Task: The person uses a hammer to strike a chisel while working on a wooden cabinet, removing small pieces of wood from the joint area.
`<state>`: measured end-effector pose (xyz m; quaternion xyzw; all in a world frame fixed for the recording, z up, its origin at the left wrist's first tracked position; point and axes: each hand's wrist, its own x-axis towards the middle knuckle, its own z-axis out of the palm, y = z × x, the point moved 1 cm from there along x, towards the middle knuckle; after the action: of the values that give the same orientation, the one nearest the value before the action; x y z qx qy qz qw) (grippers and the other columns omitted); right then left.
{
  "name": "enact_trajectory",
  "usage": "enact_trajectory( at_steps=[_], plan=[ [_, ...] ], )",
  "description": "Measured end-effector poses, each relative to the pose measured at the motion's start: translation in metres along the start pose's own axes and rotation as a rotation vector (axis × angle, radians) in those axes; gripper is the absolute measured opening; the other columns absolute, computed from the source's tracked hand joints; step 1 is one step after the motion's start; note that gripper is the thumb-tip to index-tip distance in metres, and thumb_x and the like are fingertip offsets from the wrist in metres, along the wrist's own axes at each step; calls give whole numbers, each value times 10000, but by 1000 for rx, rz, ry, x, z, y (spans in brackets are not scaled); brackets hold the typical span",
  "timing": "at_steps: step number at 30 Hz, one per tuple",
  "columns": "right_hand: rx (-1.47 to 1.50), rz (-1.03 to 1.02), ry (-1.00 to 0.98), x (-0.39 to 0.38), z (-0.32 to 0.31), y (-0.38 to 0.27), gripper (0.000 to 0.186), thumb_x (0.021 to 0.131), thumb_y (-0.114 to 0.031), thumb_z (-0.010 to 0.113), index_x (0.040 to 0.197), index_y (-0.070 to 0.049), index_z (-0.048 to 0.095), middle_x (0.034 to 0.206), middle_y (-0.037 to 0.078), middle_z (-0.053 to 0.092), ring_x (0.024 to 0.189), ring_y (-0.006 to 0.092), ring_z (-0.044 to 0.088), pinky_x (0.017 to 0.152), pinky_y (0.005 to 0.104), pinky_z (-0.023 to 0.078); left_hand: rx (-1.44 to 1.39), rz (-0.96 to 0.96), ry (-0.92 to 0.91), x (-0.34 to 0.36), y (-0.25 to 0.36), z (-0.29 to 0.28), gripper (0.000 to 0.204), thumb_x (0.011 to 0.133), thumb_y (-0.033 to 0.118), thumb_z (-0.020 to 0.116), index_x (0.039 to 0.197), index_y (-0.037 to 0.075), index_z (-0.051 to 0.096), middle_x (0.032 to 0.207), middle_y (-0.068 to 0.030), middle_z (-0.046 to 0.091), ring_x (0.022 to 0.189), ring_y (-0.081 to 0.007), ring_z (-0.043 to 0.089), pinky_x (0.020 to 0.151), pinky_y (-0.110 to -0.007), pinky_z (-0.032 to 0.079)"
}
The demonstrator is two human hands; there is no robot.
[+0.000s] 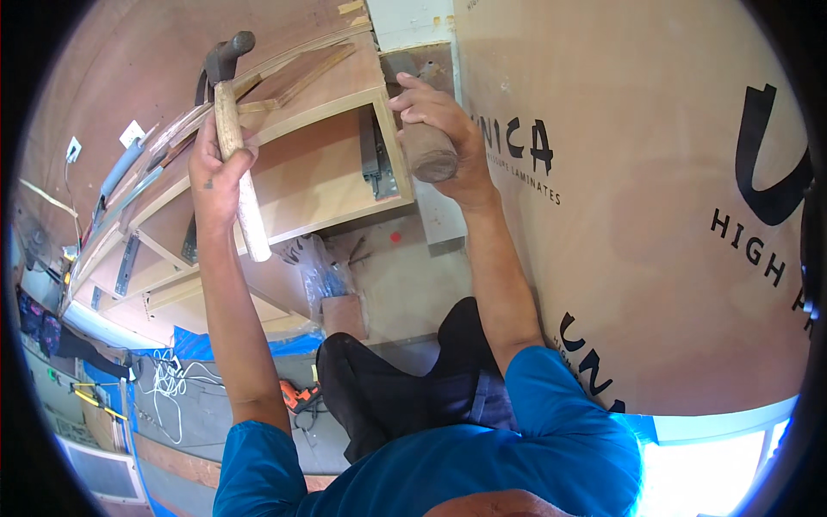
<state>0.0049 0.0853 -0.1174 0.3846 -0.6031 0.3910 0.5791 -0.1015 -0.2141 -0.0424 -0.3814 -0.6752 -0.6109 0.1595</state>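
So, both hands are full: left hand (215,177) wrapped round one hammer (228,129), right hand (452,125) gripping one thick wooden handle (426,151). One cabinet compartment (301,185) sits between them.

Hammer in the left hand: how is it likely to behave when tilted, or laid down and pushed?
The hammer is probably head-heavy: its dark, metal-looking head sits at one end. It should be stiff, as the pale handle looks like straight wood. Laid down, it likely won't roll far, since the head juts out crosswise.
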Motion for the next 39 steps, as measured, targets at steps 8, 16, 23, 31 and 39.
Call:
enact_trajectory(
  at_steps=[8, 16, 23, 31, 39],
  plan=[
    [-36, -22, 24, 2, -1, -2, 468, 832, 63, 820, 1232, -106, 643, 1226, 120, 718, 1298, 402, 648, 1166, 566, 483, 21, -8, 9, 0, 0, 0, 703, 792, -20, 628, 1487, -44, 524, 1068, -65, 633, 850, -106, 592, 765, -249, 474],
    [-23, -21, 6, 1, 1, 1, 482, 835, 63, 820, 1244, -113, 635, 1229, 111, 717, 1299, 407, 647, 1168, 573, 481, 6, -20, 20, -1, 1, 1, 718, 789, -22, 635, 1497, -36, 516, 1089, -75, 633, 851, -113, 593, 780, -256, 492],
    [-55, -37, -16, -1, -1, 8, 510, 807, -106, 890, 1243, -122, 627, 1283, 112, 719, 1386, 409, 596, 1177, 511, 480, 34, 3, 20, -1, 1, 0, 673, 800, 15, 651, 1461, -22, 534, 1072, -53, 658, 856, -81, 571, 765, -230, 445],
    [-68, -11, 6, -2, 0, 2, 492, 830, 84, 811, 1240, -106, 616, 1228, 136, 717, 1315, 408, 637, 1161, 563, 481, 1, 8, 21, -2, -4, 0, 673, 792, 7, 661, 1454, -21, 541, 1097, -51, 651, 857, -74, 565, 747, -222, 437],
    [-49, 53, 33, 2, -2, 0, 453, 835, 108, 791, 1188, -100, 598, 1229, 129, 711, 1350, 412, 617, 1170, 543, 471, 6, 10, 28, -5, -6, -7, 769, 788, -35, 682, 1537, -9, 506, 1092, -47, 630, 880, -99, 584, 764, -251, 492]
  ],
)
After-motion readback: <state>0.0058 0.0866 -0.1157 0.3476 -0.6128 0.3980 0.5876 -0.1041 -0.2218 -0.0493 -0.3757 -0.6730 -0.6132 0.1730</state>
